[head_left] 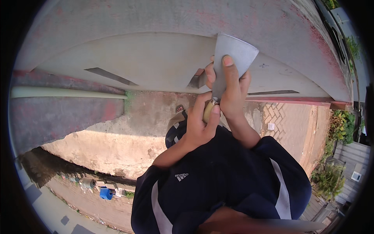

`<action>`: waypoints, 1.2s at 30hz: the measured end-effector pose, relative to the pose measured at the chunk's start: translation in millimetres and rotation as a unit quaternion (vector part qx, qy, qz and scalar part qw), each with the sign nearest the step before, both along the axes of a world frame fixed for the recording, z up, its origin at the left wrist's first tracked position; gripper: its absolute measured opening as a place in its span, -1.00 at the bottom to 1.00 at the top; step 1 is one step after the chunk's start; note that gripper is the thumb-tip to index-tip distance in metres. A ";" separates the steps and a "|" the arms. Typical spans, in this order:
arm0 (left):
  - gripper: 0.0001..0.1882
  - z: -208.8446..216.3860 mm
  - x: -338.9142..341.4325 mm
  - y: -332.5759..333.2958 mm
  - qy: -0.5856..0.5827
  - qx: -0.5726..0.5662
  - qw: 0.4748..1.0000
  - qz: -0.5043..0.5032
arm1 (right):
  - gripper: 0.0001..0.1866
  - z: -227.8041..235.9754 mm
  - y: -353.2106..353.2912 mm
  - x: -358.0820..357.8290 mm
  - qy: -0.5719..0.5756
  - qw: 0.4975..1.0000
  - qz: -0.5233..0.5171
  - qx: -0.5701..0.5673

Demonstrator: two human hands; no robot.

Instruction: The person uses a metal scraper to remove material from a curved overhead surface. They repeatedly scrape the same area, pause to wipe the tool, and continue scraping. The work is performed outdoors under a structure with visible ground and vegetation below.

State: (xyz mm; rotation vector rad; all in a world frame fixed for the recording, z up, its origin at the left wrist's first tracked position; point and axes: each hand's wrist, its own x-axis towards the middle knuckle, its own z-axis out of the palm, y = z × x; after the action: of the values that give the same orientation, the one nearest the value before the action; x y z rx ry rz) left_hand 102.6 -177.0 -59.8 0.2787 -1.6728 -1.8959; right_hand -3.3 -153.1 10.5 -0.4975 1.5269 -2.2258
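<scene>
In front of my chest I hold a putty knife with a wide, flaring grey metal blade and a pale yellowish handle. My left hand is closed round the handle, with the thumb lying along it. My right hand grips the blade, its thumb pressed flat on the face and the fingers curled behind. The broad end of the blade points away from me, over the grey wall. Whether it touches the wall, I cannot tell. Both hands partly cover the handle and the lower blade.
A grey wall with reddish stains and slanted slots spans the far side. A pale pipe runs along the left. Below lies a concrete floor, with brick paving at right. A blue container stands lower left, and plants grow at right.
</scene>
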 end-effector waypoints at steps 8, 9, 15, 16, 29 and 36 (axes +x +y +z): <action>-0.72 -4.6 -7.2 -6.3 0.020 -0.007 1.000 0.003 | -0.60 -2.0 -7.0 -4.5 0.043 0.999 -0.004 -0.003; -0.72 -4.6 -7.1 -6.5 0.015 -0.016 1.000 0.004 | -0.60 -1.4 -6.4 -4.1 0.030 1.000 -0.004 -0.002; -0.71 -0.7 -6.0 -6.2 0.012 -0.025 1.000 -0.002 | -0.60 2.7 -4.3 -3.5 0.027 1.000 -0.015 0.002; -0.70 0.4 -7.0 -5.0 0.021 -0.020 1.000 -0.010 | -0.60 3.2 -3.6 -3.8 0.013 1.000 -0.014 0.008; -0.71 6.0 -5.3 3.3 0.017 0.016 1.000 0.004 | -0.61 7.1 0.4 -4.1 0.012 1.000 0.012 -0.008; -0.72 2.5 -1.1 3.0 0.002 0.013 1.000 0.002 | -0.66 4.0 -0.7 -2.8 0.029 0.999 0.017 -0.019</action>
State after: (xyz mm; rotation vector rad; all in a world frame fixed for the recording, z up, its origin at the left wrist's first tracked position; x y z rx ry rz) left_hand 101.6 -174.0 -57.4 0.2881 -1.6437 -1.9148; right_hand -6.1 -153.7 14.5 -0.5985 1.4950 -2.2375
